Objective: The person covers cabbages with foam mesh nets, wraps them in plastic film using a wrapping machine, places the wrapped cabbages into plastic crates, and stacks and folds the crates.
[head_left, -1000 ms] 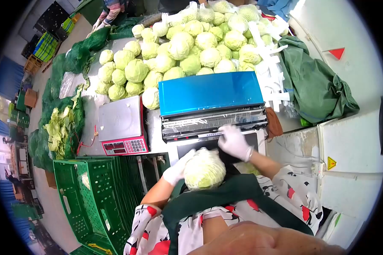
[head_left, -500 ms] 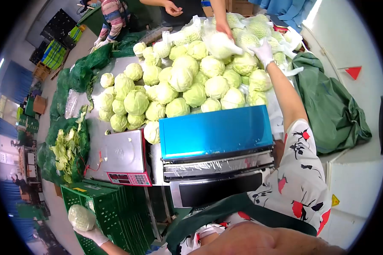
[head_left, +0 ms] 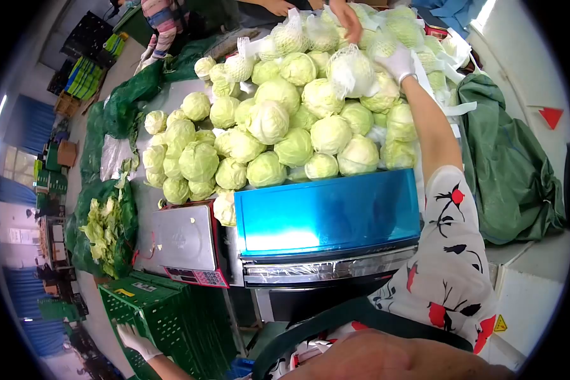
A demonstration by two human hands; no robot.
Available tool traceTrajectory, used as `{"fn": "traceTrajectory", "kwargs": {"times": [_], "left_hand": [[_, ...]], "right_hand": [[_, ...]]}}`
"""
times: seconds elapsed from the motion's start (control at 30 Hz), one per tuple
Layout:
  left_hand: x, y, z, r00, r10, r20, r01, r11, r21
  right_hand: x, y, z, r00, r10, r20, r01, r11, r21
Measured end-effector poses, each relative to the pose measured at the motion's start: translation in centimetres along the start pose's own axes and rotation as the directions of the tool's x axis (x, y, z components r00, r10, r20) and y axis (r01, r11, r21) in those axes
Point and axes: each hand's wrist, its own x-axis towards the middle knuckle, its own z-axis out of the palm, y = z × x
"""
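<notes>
My right hand [head_left: 397,64], in a white glove, reaches to the far right of the pile, its fingers curled on a net-wrapped cabbage [head_left: 382,46]. Just left of it sits a cabbage in white wrapping [head_left: 352,71], under a co-worker's hand [head_left: 346,20]. My left hand [head_left: 137,342], also gloved, is beside the green crate [head_left: 164,310] at lower left; its fingers are stretched out and nothing is in them. Bare cabbages [head_left: 269,121] are heaped across the table between my hands.
A blue-topped wrapping machine [head_left: 326,212] stands in front of me. Left of it lies a weighing scale [head_left: 183,237]. A green net sack with leaves [head_left: 101,234] is at the left, a green cloth [head_left: 513,171] at the right. Another person [head_left: 161,25] stands far left.
The wrapped cabbage has left my left hand, which is now empty over the crate side. My right hand has closed in on a netted cabbage. The co-worker's hand has lifted off the wrapped cabbage.
</notes>
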Motion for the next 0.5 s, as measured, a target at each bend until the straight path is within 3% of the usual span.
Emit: {"fn": "traceTrajectory", "kwargs": {"times": [0.03, 0.13, 0.23, 0.27, 0.3, 0.37, 0.4, 0.5], "left_hand": [[-1.2, 1.1, 2.1, 0.994, 0.066, 0.085, -0.065, 0.998, -0.009], [-5.9, 4.6, 9.2, 0.924, 0.186, 0.333, -0.194, 0.981, -0.011], [-10.2, 6.8, 14.5, 0.844, 0.218, 0.489, -0.240, 0.971, -0.020], [-11.4, 7.2, 15.4, 0.814, 0.224, 0.536, -0.242, 0.969, -0.037], [-12.2, 7.2, 16.0, 0.781, 0.230, 0.581, -0.248, 0.968, -0.051], [-13.4, 7.0, 16.5, 0.752, 0.267, 0.603, -0.286, 0.956, -0.066], [-14.3, 7.3, 16.5, 0.746, 0.266, 0.611, -0.311, 0.950, -0.033], [-15.7, 7.4, 15.2, 0.751, 0.242, 0.614, -0.330, 0.943, 0.033]], "right_hand": [[-0.1, 0.6, -0.5, 1.000, -0.013, -0.023, 0.016, 0.993, 0.118], [1.7, 3.9, 1.5, 0.995, 0.073, -0.073, -0.062, 0.987, 0.145], [3.0, 4.1, 0.2, 0.987, 0.113, 0.118, -0.109, 0.993, -0.043], [3.3, 3.8, 0.8, 0.989, 0.134, 0.060, -0.127, 0.986, -0.110], [3.6, 3.8, 1.3, 0.992, 0.114, 0.058, -0.110, 0.992, -0.066], [2.9, 3.3, 2.3, 0.995, 0.077, 0.056, -0.079, 0.997, 0.023], [2.6, 3.3, 3.3, 0.999, 0.045, -0.020, -0.043, 0.997, 0.065], [2.5, 3.2, 3.5, 0.992, 0.124, -0.004, -0.121, 0.977, 0.177]]}}
